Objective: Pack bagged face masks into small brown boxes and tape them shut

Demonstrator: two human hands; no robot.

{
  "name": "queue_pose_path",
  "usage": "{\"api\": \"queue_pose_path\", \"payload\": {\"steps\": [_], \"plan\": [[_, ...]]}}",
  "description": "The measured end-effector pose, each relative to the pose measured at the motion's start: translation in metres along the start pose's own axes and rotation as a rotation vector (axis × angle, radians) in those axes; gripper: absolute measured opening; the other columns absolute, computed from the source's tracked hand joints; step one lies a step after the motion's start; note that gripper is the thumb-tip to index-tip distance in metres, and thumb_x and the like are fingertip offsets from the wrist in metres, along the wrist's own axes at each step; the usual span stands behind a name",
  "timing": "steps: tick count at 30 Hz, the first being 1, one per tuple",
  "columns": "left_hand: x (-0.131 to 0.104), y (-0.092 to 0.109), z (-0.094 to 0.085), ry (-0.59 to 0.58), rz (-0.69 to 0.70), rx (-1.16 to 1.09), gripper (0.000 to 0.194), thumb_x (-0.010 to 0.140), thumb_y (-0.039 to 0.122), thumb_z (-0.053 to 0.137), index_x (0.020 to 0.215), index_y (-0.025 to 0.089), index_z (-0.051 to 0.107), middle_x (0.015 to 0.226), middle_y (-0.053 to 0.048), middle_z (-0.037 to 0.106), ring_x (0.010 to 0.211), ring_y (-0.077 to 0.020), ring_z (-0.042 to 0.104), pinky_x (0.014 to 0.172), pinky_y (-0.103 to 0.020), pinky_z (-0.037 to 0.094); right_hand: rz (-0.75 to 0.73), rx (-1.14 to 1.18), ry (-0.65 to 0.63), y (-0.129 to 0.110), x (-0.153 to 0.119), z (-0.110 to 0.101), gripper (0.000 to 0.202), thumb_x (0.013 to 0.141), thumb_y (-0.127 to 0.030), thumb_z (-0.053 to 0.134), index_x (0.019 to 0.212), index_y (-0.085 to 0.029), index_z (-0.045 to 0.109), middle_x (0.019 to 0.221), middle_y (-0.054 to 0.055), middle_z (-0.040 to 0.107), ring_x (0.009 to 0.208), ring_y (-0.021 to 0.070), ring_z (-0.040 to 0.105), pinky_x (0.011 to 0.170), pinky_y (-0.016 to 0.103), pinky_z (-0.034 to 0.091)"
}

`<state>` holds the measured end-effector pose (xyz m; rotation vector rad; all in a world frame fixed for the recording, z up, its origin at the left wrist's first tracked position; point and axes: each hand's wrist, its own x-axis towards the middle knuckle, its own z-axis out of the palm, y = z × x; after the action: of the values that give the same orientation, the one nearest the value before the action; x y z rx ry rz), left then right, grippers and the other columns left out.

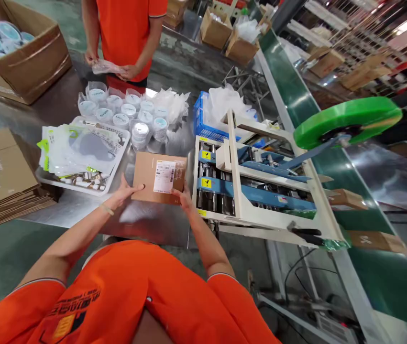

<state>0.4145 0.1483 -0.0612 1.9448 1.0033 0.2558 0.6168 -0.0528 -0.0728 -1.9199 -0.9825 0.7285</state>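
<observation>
Between my two hands is a brown cardboard box with a white shipping label on its top. My left hand grips the box's left side, its thumb on the top face. On the opposite side, my right hand grips the near right corner, thumb close to the label. The fingers under and behind the box are partly hidden. Just left of the box is a white tray bearing flat printed pouches and small metallic-and-white pieces. Round tubs wrapped in clear plastic stand behind the box.
A box-taping machine with a green tape roll adjoins the table's right edge. Beyond it, a green conveyor belt carries boxes. Flattened cartons are stacked at left. Across the table, a co-worker holds clear plastic.
</observation>
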Motion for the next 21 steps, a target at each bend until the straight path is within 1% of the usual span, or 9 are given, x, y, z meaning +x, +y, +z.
{"api": "queue_pose_path", "payload": {"steps": [2,5,7,9,11,12,15,18,21], "plan": [[-0.004,-0.005,-0.017,-0.155,0.014,0.073,0.1,0.091,0.057,0.08,0.175,0.02,0.039,0.142,-0.02,0.07,0.13,-0.0342,0.07,0.107,-0.049,0.061,0.149,0.232,-0.095,0.009,-0.009,0.032,0.081,0.097,-0.071,0.062,0.163,-0.023,0.057,0.14,0.018,0.078,0.12,0.0341,0.078,0.094,0.05,0.069],[-0.008,0.005,-0.033,-0.119,0.027,0.441,0.115,0.078,0.046,0.087,0.179,0.021,0.037,0.153,-0.026,0.062,0.135,-0.0462,0.064,0.104,-0.058,0.061,0.241,0.253,-0.484,0.008,-0.014,0.066,0.066,0.092,-0.075,0.071,0.133,-0.024,0.077,0.119,0.014,0.085,0.096,0.0284,0.081,0.073,0.04,0.068],[-0.013,0.016,-0.033,-0.081,0.09,0.683,0.115,0.079,0.034,0.083,0.182,0.024,0.033,0.164,-0.029,0.053,0.146,-0.0547,0.052,0.103,-0.067,0.059,0.166,0.18,-0.767,-0.006,0.009,0.059,0.054,0.077,-0.066,0.092,0.11,-0.024,0.084,0.101,0.008,0.086,0.084,0.0249,0.08,0.07,0.035,0.066],[-0.02,0.022,-0.028,-0.092,0.175,0.804,0.109,0.084,0.025,0.075,0.183,0.028,0.031,0.17,-0.028,0.048,0.153,-0.0568,0.043,0.101,-0.069,0.059,0.012,0.006,-0.891,-0.031,0.061,0.031,0.049,0.067,-0.054,0.102,0.099,-0.021,0.086,0.09,0.005,0.085,0.082,0.0236,0.079,0.077,0.034,0.066],[-0.025,0.022,-0.024,-0.102,0.218,0.833,0.105,0.087,0.02,0.071,0.183,0.03,0.031,0.172,-0.026,0.048,0.156,-0.0558,0.041,0.103,-0.069,0.059,-0.1,-0.221,-0.538,-0.061,0.135,-0.004,0.047,0.075,-0.049,0.098,0.107,-0.017,0.086,0.101,0.007,0.085,0.096,0.0268,0.08,0.093,0.039,0.067],[-0.026,0.02,-0.022,-0.101,0.225,0.831,0.105,0.086,0.019,0.072,0.183,0.029,0.032,0.172,-0.026,0.048,0.157,-0.0554,0.041,0.104,-0.068,0.059,-0.107,-0.272,-0.396,-0.075,0.175,-0.019,0.048,0.084,-0.043,0.093,0.122,-0.014,0.084,0.12,0.013,0.084,0.115,0.0309,0.077,0.108,0.045,0.062],[-0.024,0.011,-0.021,-0.072,0.244,0.792,0.109,0.081,0.017,0.077,0.182,0.028,0.035,0.171,-0.025,0.05,0.159,-0.0553,0.041,0.112,-0.069,0.055,-0.076,-0.559,-0.004,-0.105,0.281,-0.038,0.062,0.093,-0.025,0.083,0.148,0.0,0.067,0.157,0.031,0.064,0.15,0.0396,0.057,0.131,0.053,0.043],[-0.02,0.0,-0.017,-0.031,0.271,0.716,0.112,0.076,0.018,0.082,0.18,0.028,0.04,0.173,-0.024,0.05,0.163,-0.0557,0.04,0.119,-0.069,0.051,-0.069,-0.745,0.117,-0.103,0.34,-0.025,0.08,0.089,-0.023,0.088,0.158,0.002,0.057,0.171,0.035,0.048,0.165,0.0415,0.04,0.138,0.053,0.033],[-0.018,-0.01,-0.011,0.003,0.298,0.636,0.113,0.074,0.022,0.086,0.178,0.031,0.043,0.176,-0.022,0.048,0.165,-0.0555,0.038,0.125,-0.07,0.048,-0.118,-0.702,0.1,-0.079,0.359,-0.009,0.062,0.09,-0.03,0.087,0.143,-0.002,0.068,0.164,0.033,0.055,0.159,0.0396,0.048,0.133,0.053,0.039]]}}
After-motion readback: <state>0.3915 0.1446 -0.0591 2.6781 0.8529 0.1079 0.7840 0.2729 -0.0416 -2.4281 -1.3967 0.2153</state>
